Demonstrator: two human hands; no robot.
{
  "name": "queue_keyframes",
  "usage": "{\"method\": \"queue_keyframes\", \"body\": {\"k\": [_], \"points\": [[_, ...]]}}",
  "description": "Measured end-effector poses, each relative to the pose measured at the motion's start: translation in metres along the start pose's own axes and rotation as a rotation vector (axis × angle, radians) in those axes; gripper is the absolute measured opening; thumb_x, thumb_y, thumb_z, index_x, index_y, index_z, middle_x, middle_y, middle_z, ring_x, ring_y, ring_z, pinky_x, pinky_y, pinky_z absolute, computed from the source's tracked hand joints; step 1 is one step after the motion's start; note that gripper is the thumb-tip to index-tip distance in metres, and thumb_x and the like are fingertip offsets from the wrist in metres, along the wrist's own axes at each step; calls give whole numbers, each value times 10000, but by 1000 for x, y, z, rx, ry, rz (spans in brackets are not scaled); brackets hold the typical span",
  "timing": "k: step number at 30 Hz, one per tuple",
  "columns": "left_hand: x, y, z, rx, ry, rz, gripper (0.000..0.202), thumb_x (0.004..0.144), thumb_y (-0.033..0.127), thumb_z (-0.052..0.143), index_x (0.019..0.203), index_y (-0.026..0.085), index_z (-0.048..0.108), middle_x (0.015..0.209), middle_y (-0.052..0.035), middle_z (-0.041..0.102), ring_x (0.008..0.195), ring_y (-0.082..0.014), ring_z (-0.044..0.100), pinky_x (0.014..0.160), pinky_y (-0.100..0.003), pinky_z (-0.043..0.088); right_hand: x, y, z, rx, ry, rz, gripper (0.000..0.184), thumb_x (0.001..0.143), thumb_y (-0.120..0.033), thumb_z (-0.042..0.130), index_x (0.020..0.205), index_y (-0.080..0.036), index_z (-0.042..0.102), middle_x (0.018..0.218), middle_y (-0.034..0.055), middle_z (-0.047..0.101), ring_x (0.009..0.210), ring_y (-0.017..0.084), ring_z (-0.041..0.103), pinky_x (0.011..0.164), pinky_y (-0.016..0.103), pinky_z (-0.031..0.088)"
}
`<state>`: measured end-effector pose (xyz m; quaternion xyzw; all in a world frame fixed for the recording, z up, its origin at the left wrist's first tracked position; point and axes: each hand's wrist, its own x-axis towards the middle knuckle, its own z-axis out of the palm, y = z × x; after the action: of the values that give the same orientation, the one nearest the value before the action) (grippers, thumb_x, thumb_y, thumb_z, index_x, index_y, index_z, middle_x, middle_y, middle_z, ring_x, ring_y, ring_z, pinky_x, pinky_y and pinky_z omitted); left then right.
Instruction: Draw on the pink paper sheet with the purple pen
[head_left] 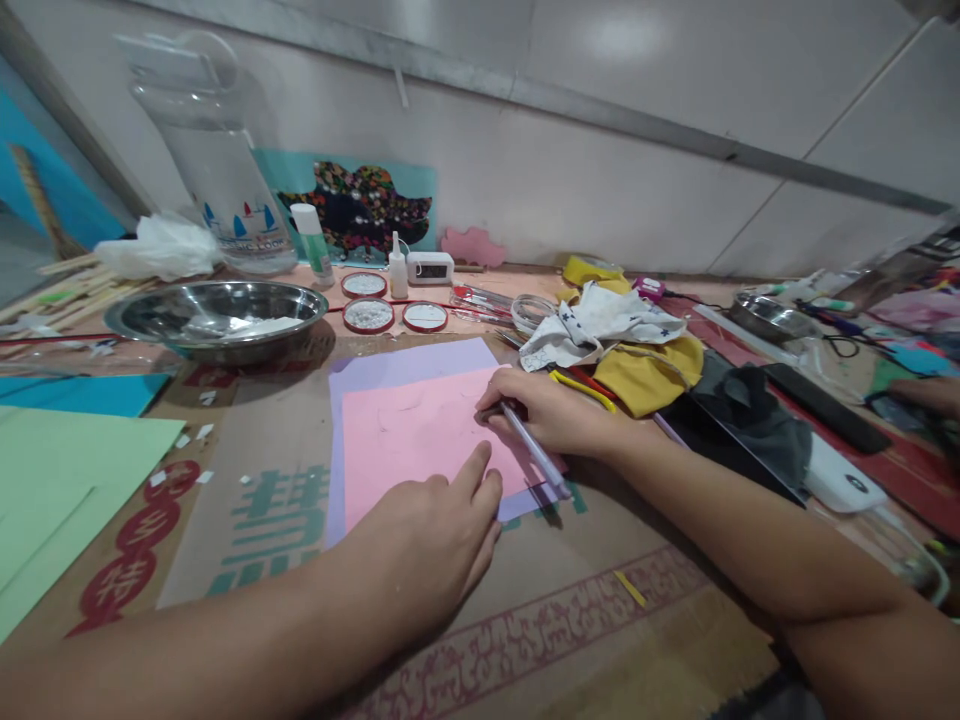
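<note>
A pink paper sheet [409, 430] lies on a lilac sheet [405, 362] in the middle of the cardboard-covered table. My right hand [551, 410] is closed round a white pen [534, 448], whose tip rests on the pink sheet's right edge. My left hand [431, 545] lies on the near edge of the pink sheet, its fingers loosely together and pressing the paper flat, with the index finger stretched forward.
A steel bowl [217, 315] stands at the back left, with a big clear jar [214, 150] behind it. Three round red-rimmed lids [368, 315] and a glue bottle [397, 268] sit behind the sheets. Green and blue sheets [52, 470] lie left; cloths [622, 335] right.
</note>
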<state>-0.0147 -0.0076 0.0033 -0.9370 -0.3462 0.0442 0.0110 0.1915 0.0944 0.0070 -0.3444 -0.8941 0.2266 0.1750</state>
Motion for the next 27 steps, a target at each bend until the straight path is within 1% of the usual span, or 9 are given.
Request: {"method": "queue_keyframes", "body": {"k": [3,7,10,12,14,16,19,24,27], "points": [[0,0,-1,-6,2,-5,459,1014,264,268,1374,115,510,1538,-228,427,792,-265,742,580,-418,620,0,0,-4,81,-112,21,148,832,-127,633,967,-181,660,964,46,716,866,158,652,767,276,501],[0,0,-1,-11,-5,-4,455,1014,275,273,1360,121,526,1533,-220,438,781,-266,742,568,-421,619,0,2,-3,23,-16,13,108,864,-180,624,964,-178,664,984,68,704,893,173,642,787,301,498],[0,0,-1,-5,1,-5,459,1013,273,278,1362,110,528,1530,-226,439,787,-270,743,572,-420,620,-1,7,-1,126,61,94,134,846,-194,638,978,-172,650,948,57,707,825,160,654,751,291,507],[0,0,0,-2,5,-10,465,1015,275,278,1376,106,517,1532,-230,434,808,-275,744,582,-419,621,-3,11,-2,245,27,150,155,844,-206,641,996,-176,637,938,45,720,800,153,669,727,279,515],[0,0,0,-4,4,-13,467,1018,283,277,1383,109,510,1538,-230,424,826,-280,745,584,-418,621,-4,12,-5,295,-54,140,155,849,-213,639,1001,-182,641,955,43,729,832,157,684,738,276,521],[-1,0,1,-6,2,-10,464,1018,286,276,1378,113,512,1542,-233,415,818,-279,744,575,-419,617,-5,10,-7,241,-107,75,144,838,-193,643,981,-182,655,971,48,725,869,161,680,760,279,520],[-1,0,0,1,5,-3,457,1015,280,277,1363,113,521,1539,-240,417,778,-271,740,558,-418,610,-3,5,-7,104,-106,0,148,827,-152,635,969,-181,665,975,53,711,877,162,655,771,285,509],[0,0,0,0,16,-10,454,1014,285,282,1356,114,527,1523,-234,447,760,-267,738,553,-415,604,-2,3,-6,21,-41,1,159,840,-148,609,992,-178,645,994,58,703,880,164,642,786,296,503],[0,0,0,-1,29,-14,453,1013,280,289,1362,110,523,1523,-232,447,778,-274,740,552,-415,603,-2,3,-10,36,-108,-8,152,827,-139,616,970,-182,645,970,48,709,864,159,648,760,278,504]]}}
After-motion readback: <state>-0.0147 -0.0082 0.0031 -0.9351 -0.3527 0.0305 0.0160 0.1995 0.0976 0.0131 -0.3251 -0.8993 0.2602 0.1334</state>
